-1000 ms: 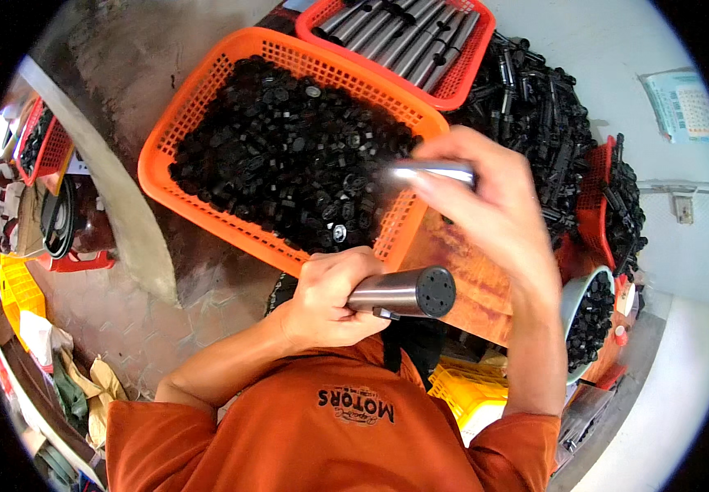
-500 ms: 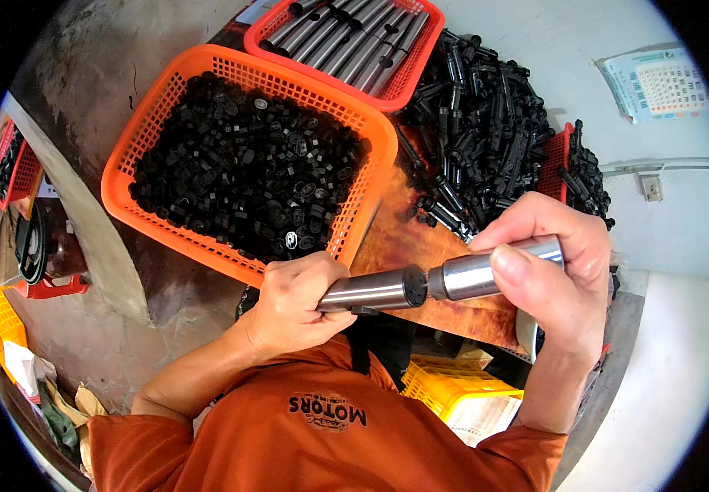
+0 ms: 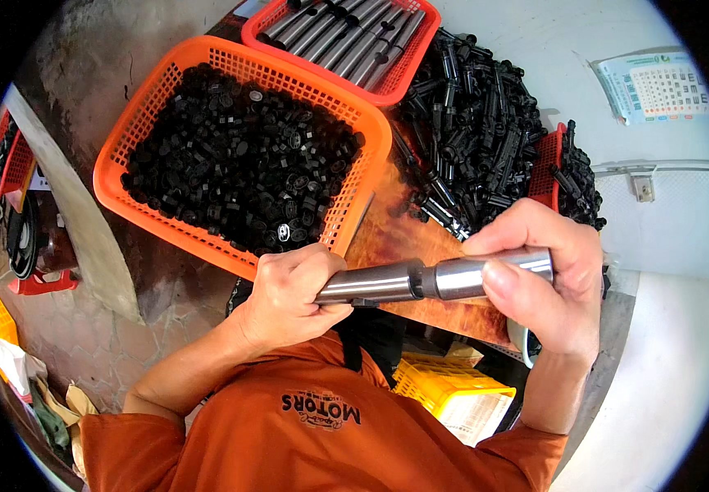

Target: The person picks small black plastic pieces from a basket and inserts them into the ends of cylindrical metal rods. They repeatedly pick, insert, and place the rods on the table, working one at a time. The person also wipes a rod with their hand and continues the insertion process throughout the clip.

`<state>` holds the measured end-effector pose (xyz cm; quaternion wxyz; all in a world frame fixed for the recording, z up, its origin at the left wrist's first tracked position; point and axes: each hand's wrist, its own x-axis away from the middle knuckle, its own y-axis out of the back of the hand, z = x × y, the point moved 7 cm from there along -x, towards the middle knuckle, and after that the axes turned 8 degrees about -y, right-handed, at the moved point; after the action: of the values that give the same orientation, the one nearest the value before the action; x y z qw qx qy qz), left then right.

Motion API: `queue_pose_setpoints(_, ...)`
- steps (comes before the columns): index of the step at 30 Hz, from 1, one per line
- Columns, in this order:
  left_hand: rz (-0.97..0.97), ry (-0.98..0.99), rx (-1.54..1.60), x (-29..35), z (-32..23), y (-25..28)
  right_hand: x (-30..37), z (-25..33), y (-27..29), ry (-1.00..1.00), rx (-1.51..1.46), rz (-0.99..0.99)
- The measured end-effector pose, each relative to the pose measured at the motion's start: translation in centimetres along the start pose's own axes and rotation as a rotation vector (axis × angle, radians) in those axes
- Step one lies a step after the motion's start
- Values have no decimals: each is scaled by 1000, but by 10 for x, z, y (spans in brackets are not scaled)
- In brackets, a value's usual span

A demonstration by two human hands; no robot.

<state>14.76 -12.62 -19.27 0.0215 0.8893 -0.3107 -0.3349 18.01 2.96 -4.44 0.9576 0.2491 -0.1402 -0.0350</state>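
Observation:
My left hand (image 3: 291,291) is closed round a shiny metal tube (image 3: 371,283) with a dark end and a small black piece on its lower side. In my right hand (image 3: 563,275), thumb and fingers grip a shorter bright metal cylinder (image 3: 462,279) with a narrower dark neck. The two pieces lie nearly in one line above the wooden board (image 3: 395,234), the neck up against the tube's end. How far the neck sits inside the tube I cannot tell. Just beyond my left hand is the orange basket (image 3: 198,250), full of small black caps (image 3: 239,164).
A red-orange basket (image 3: 399,94) of similar metal tubes stands at the back. Right of it a heap of long black parts (image 3: 481,139) lies by a red basket (image 3: 544,164). A yellow crate (image 3: 432,381) stands below the board; a printed sheet (image 3: 658,86) lies at the upper right.
The gap between tube and cylinder has closed; they now meet end to end, more nearly in line. The right hand has shifted slightly left. The whole view has moved a little.

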Motion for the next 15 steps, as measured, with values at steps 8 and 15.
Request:
queue_pose_setpoints(8, 30, -4, -39, -2, -3, -1, 0, -5, 6, 106, 63, 151)
queue_pose_setpoints(15, 6, -18, -28, -3, -3, -1, -1, -4, 6, 90, 61, 171)
